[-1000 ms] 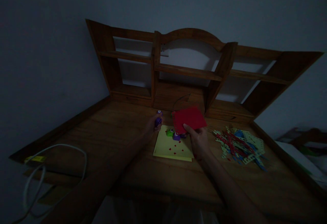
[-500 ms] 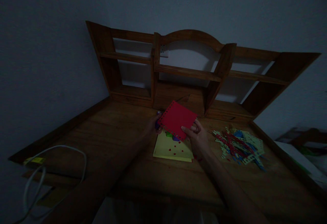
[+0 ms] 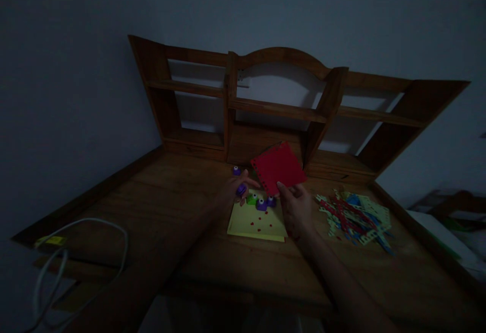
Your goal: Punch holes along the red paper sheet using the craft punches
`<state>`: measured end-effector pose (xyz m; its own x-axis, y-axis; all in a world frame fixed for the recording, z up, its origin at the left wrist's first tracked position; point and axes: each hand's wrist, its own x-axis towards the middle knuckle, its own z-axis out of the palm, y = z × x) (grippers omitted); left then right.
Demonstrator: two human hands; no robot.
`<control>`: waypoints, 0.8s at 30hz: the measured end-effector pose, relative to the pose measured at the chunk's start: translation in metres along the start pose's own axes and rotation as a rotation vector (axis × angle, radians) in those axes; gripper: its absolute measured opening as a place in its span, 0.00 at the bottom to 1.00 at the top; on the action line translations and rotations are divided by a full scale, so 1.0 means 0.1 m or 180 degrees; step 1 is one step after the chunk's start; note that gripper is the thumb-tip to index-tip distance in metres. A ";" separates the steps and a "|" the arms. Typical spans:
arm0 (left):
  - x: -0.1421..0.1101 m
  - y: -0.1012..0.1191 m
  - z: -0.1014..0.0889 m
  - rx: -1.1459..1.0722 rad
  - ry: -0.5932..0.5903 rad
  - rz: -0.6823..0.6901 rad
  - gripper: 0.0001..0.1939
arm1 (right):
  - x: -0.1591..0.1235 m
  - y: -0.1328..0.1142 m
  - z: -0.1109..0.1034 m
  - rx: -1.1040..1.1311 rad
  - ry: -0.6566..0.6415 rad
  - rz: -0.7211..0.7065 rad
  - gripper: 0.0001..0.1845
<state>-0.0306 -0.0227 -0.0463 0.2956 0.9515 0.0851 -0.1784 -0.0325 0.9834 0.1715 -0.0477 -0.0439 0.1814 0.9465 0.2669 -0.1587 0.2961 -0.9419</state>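
My left hand (image 3: 234, 194) is closed around a small purple paper punch (image 3: 241, 190), its index finger stretched toward the right. Pinched in my right hand (image 3: 298, 206) is a red sheet of paper (image 3: 279, 168), held tilted in the air, with punched holes along its left and lower-left edge. Below the hands a pale yellow stack of paper (image 3: 246, 226) lies on the desk, dotted with several small red cutouts. On its far part sit a green punch (image 3: 252, 200) and two purple ones (image 3: 261, 205). Another purple punch (image 3: 236, 171) stands behind my left hand.
A pile of perforated paper strips (image 3: 357, 216), red, blue and pale, lies on the wooden desk (image 3: 178, 186) to the right. A wooden shelf unit (image 3: 277, 110) rises at the back. A white cable (image 3: 127, 242) loops at the left edge near a yellow item (image 3: 51, 241).
The red sheet went left to my left hand and the punch, then back right and apart from it. My left hand shifted slightly right and nearer, its index finger now extended, uncovering the punch behind.
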 end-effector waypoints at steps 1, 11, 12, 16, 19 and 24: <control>0.00 0.00 0.00 0.0016 -0.0036 0.0064 0.29 | 0.00 -0.02 0.00 -0.0007 0.0042 0.0007 0.18; -0.01 0.00 0.03 0.0587 0.0294 0.0043 0.25 | -0.04 -0.02 0.02 0.0122 -0.0078 0.0337 0.19; -0.01 0.01 0.04 0.0632 0.0329 0.0045 0.25 | -0.04 -0.02 0.03 0.0138 -0.0132 0.0360 0.19; -0.03 0.03 0.05 0.0756 0.0334 0.0174 0.19 | -0.06 -0.01 0.06 0.0075 -0.0434 0.0409 0.19; -0.03 0.02 0.04 0.0897 0.0414 0.0232 0.21 | -0.06 0.01 0.06 -0.0101 -0.0729 0.0355 0.18; -0.04 0.02 0.01 0.0983 0.0603 0.0267 0.22 | -0.07 0.08 0.04 -0.0790 -0.0965 0.0045 0.16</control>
<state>-0.0306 -0.0268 -0.0447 0.1079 0.9804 0.1647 0.1057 -0.1760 0.9787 0.1652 -0.0516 -0.0521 -0.1200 0.9563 0.2666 0.0872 0.2777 -0.9567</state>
